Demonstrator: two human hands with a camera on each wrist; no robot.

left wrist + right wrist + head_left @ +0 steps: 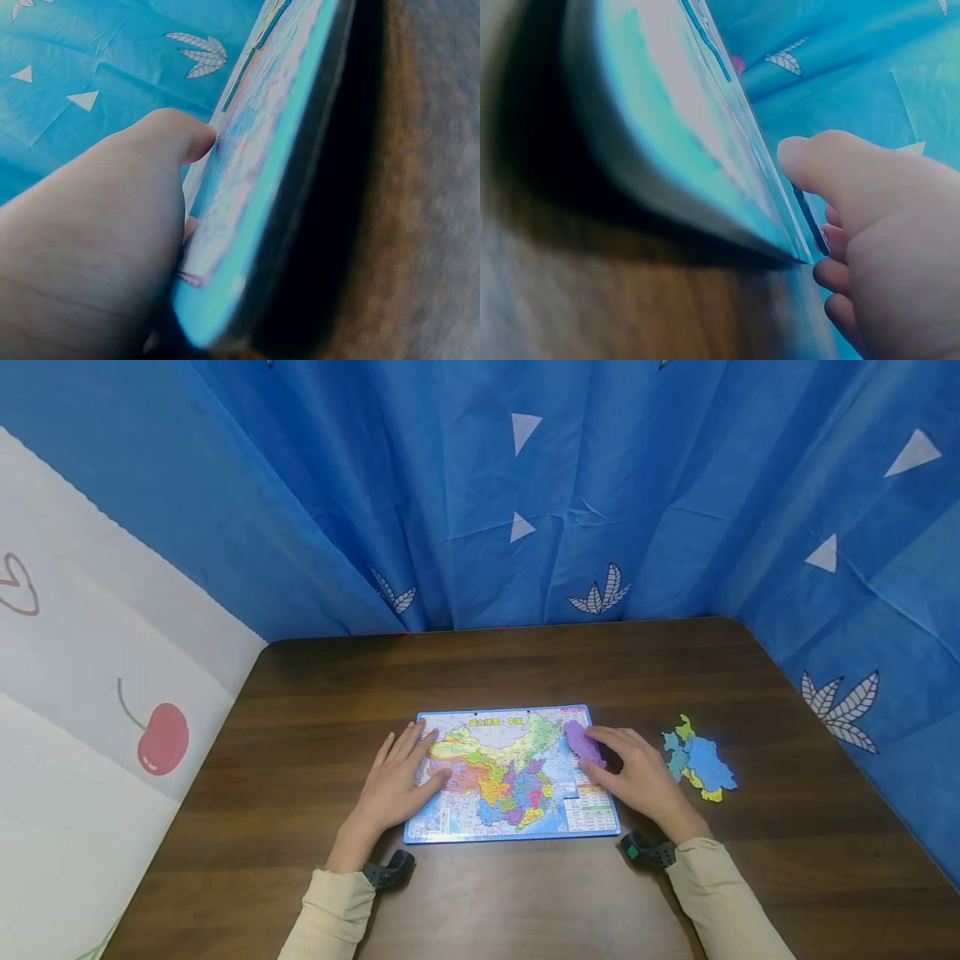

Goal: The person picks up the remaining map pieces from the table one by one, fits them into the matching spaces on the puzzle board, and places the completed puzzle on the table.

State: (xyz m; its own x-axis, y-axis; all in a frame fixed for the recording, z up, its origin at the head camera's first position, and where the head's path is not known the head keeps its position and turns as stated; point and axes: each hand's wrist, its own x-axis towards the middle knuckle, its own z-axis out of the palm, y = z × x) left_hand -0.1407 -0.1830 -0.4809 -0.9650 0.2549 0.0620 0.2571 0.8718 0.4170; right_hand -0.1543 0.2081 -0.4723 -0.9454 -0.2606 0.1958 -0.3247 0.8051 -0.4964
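Observation:
A map puzzle board [448,828] with a blue rim lies flat on the table, its map made of many coloured regions. My left hand [392,787] rests over the board's left side, fingers extended and thumb on the map; the left wrist view shows that thumb [199,141] touching the board's surface. At the upper right of the board, my right hand [643,779] pinches a purple puzzle piece [580,740] between thumb and fingers. In the right wrist view the piece [811,219] appears edge-on as a thin dark strip, partly hidden by the fingers.
Right of the board, several loose puzzle pieces [705,762] in blue, teal and yellow lie heaped on the dark wooden table [337,681]. Behind the table hangs a blue curtain [465,468]; a white printed cloth [97,635] covers the left side.

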